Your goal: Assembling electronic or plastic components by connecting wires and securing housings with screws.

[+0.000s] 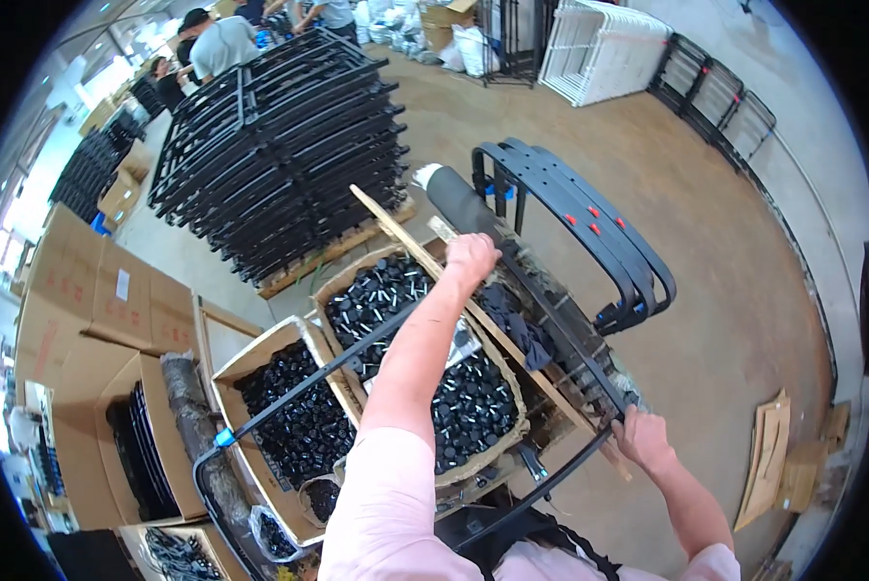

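A black tubular metal frame (568, 341) with rounded corners lies slanted over the bench in front of me. My left hand (473, 258) is closed around its far part, the arm stretched across the cardboard boxes. My right hand (642, 436) grips the frame at its right corner, fingers bent over the tube. A blue clip (224, 438) sits on the frame's left bar. Beneath are a left cardboard box (229, 382) of small black plastic parts and a second cardboard box (518, 412) of black caps with pale stems. My left forearm hides part of that second box.
Curved black frames (589, 213) with red pieces hang beyond the bench. A wooden strip (541, 380) and dark cloth (514, 327) lie under the frame. A tall stack of black frames (279, 155) stands ahead left, large cartons (115, 290) at left, white frames (604, 53) far right. People work behind the stack.
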Available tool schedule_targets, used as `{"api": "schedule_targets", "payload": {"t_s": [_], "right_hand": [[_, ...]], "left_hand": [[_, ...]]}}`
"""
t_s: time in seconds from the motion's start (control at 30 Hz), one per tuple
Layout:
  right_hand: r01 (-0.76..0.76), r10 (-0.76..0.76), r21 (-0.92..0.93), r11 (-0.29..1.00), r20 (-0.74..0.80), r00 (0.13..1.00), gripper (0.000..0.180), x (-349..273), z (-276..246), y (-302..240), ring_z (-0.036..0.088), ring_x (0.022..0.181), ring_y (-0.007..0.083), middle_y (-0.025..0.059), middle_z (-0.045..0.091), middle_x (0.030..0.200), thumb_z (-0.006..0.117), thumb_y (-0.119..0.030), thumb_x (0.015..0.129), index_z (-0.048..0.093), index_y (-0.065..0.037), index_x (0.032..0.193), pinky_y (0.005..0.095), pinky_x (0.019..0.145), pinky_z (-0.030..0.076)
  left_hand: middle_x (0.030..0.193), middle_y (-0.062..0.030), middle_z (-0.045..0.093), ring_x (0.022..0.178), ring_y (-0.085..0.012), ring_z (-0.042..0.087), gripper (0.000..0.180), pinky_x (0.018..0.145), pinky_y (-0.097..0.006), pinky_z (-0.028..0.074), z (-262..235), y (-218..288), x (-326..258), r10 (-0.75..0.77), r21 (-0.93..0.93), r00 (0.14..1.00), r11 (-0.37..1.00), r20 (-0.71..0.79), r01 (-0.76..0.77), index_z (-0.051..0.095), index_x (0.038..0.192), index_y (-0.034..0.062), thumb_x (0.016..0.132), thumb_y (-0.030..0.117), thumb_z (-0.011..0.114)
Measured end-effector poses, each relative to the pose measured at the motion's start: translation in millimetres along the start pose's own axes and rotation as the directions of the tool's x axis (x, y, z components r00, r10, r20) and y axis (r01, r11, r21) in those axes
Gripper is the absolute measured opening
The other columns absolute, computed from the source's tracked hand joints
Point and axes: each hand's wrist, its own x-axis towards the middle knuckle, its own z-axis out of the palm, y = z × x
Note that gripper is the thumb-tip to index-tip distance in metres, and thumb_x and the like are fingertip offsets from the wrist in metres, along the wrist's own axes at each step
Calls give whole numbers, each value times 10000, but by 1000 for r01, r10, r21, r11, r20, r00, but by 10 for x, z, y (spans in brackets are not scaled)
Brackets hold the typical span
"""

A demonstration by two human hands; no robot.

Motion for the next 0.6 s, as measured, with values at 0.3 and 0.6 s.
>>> {"api": "schedule_targets", "payload": {"t_s": [0.3,0.6], "right_hand": [[-10,19,-119,993,74,997,503,-11,-115,-32,747,829,406,235,743,830,705,-488,849,679,6,938,518,782,577],[85,-80,-119,989,40,996,380,82,25,84,739,835,408,232,740,821,738,-361,767,674,7,838,517,787,573]], "left_hand": [[1062,-158,768,1028,-325,743,225,884,-455,566,142,-121,14,204,77,974,977,-100,-197,667,1115,62,991,201,540],[1010,-131,725,1029,-339,702,381,894,-472,544,159,-247,-465,64,-81,904,991,-424,-107,612,1165,80,979,406,678]]}}
